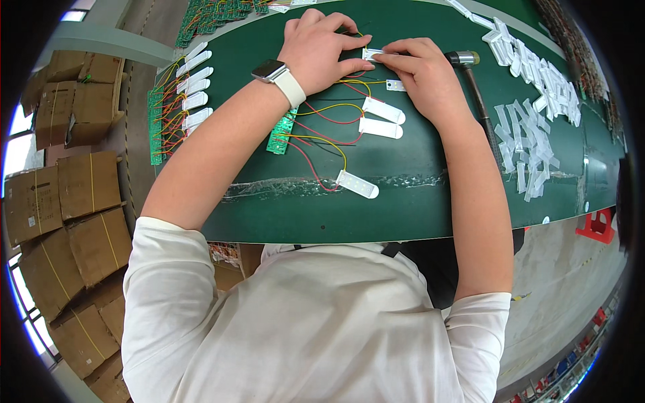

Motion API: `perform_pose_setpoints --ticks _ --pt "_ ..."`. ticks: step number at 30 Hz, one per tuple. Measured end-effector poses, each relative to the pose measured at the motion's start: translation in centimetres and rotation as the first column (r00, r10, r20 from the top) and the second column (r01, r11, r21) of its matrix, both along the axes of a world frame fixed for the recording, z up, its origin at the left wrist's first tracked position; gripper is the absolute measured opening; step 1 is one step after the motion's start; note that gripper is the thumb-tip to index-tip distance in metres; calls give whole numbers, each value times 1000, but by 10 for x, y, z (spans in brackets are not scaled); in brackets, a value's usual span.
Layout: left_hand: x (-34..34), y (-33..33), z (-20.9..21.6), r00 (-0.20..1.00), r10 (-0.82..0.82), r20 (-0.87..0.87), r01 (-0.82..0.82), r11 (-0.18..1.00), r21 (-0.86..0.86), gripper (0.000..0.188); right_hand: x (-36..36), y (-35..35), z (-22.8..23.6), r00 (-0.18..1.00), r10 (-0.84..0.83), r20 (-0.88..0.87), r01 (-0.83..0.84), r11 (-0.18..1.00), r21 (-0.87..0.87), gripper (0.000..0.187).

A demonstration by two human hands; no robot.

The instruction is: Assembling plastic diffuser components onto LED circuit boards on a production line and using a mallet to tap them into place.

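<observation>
Near the far edge of the table, my left hand (pixel 321 57) and my right hand (pixel 422 72) meet at a small white LED board (pixel 369 53) with wires. My left thumb and forefinger close about its left end, while my right fingertips pinch its right end. Close under my right hand lies another small white LED board (pixel 395 85). Red and yellow wires run from a green circuit board (pixel 281 133), beside my left forearm, towards the parts. Two white capsule-shaped housings (pixel 381 127) and a white LED module (pixel 357 185) lie nearer to me.
A hammer (pixel 463 59) lies right of my right hand. White plastic housings (pixel 531 64) and translucent strips (pixel 524 144) are heaped at the right. Wired modules (pixel 195 101) line the left edge, and green circuit boards (pixel 208 20) are stacked beyond. Cardboard boxes (pixel 94 181) stand left of the table.
</observation>
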State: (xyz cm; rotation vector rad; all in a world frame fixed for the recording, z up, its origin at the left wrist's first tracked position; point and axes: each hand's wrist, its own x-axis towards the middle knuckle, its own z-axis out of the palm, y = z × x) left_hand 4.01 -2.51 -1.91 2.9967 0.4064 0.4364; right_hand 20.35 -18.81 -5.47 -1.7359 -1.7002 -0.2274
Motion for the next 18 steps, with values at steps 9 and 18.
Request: perform_pose_setpoints --ticks 9,18 --pt "-3 -7 17 992 98 -77 -100 995 -15 51 -3 3 -1 1000 -10 -15 10 1000 6 22" --pt "0 -11 17 987 108 -122 -110 994 -6 57 4 -9 -1 994 -105 -30 104 994 -26 19"
